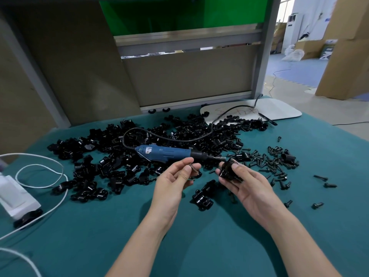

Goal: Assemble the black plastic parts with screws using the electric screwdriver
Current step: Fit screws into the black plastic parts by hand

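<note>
Works at mid-frame with both hands raised just above the table (199, 246), palms turned up. Pinches a small dark piece (192, 168) between thumb and forefinger of the left hand (175, 177); too small to tell whether a screw. Grips a black plastic part (229, 169) in the curled fingers of the right hand (246, 185), thumb pressed on its top. Holds the two apart, the piece just left of the part.

Just behind the hands, the blue electric screwdriver (169, 152), flat on the pile of black plastic parts (111, 156), nose pointing right, untouched. From its rear end, a black cord (179, 137) looping up and right to a white board (279, 109) at the far edge of the table. Across the middle band of the frame, from left to upper right, the pile itself. Right of the screwdriver's tip, a scatter of loose black screws (273, 163), with a few strays further right. Below and between the hands, one more black part (202, 196), alone on the teal cloth.

At the left edge, a white box (18, 198) with a white cable (42, 176) looped beside it. Beyond the table, a grey partition (189, 76); at upper right, cardboard boxes (347, 47).
</note>
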The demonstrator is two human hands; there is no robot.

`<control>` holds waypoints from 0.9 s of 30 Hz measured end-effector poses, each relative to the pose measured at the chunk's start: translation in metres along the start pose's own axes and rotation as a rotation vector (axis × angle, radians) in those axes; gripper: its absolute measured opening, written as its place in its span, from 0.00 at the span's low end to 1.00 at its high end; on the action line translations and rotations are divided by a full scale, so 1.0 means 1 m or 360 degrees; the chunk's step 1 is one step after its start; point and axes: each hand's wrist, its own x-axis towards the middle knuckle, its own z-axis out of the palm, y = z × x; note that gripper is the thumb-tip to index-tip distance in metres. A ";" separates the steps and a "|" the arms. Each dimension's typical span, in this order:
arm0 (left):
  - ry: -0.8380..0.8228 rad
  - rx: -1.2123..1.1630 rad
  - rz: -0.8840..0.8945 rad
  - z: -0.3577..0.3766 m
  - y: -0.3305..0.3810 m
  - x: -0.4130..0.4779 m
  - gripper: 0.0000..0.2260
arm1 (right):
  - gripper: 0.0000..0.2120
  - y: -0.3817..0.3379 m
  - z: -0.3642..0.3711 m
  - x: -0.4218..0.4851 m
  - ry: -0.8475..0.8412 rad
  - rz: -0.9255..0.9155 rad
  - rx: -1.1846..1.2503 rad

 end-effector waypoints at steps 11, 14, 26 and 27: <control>-0.0042 0.0042 0.0113 0.000 -0.001 0.000 0.12 | 0.20 0.001 0.001 -0.001 -0.0089 0.0019 -0.0046; 0.0007 0.0114 0.0120 -0.002 -0.001 0.001 0.09 | 0.21 -0.001 0.001 -0.002 -0.0056 -0.0010 0.0006; 0.0241 0.2018 0.0523 -0.013 -0.011 -0.010 0.17 | 0.11 -0.022 -0.017 -0.006 0.0386 -0.0217 0.0635; 0.0168 0.2033 0.0573 -0.007 -0.012 -0.015 0.17 | 0.11 -0.023 -0.019 -0.007 0.0408 -0.0221 0.0680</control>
